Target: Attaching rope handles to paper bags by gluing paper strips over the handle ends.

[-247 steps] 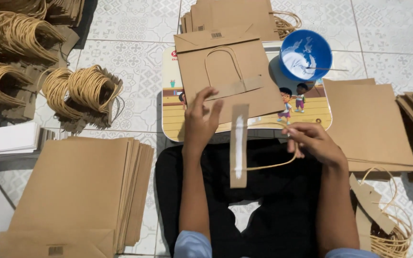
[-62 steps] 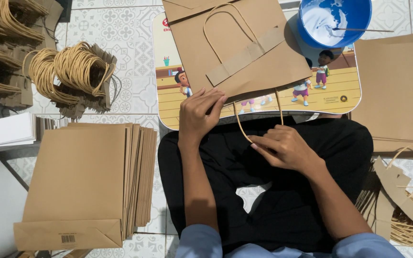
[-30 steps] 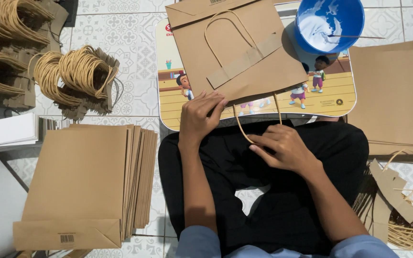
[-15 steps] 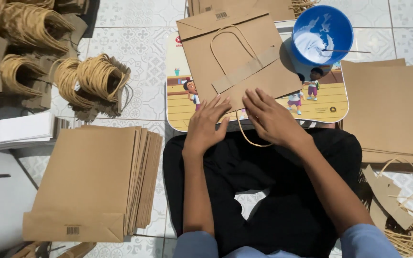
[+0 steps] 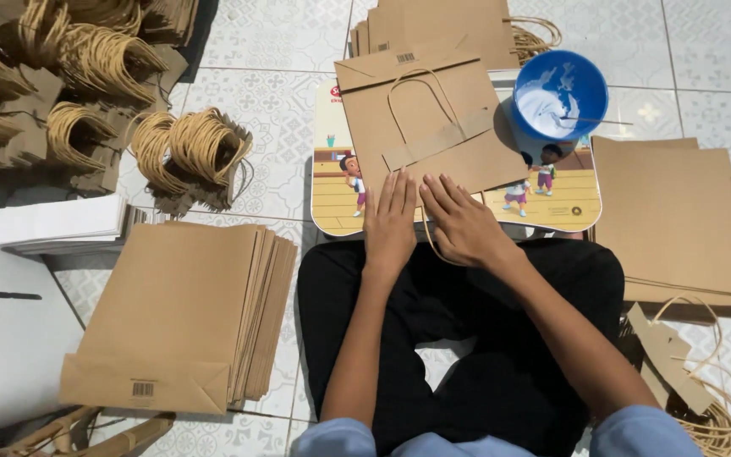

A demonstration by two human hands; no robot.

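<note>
Both hands, left [image 5: 391, 224] and right [image 5: 464, 224], lie flat with fingers spread, pressing the near edge of a brown bag [image 5: 433, 127] at frame centre.

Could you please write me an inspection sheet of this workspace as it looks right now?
Surface: picture board on a tiled floor.
Job's things: brown paper bag flat on the board, twine handle under a paper strip.
Clutter: blue bowl with white paste; bag stack; handle bundles; white sheets; flat bags.
Grippers: left hand and right hand pressing flat on the bag's near edge.
Cables: nothing seen.
Surroundings: person's black-clad lap.
</note>
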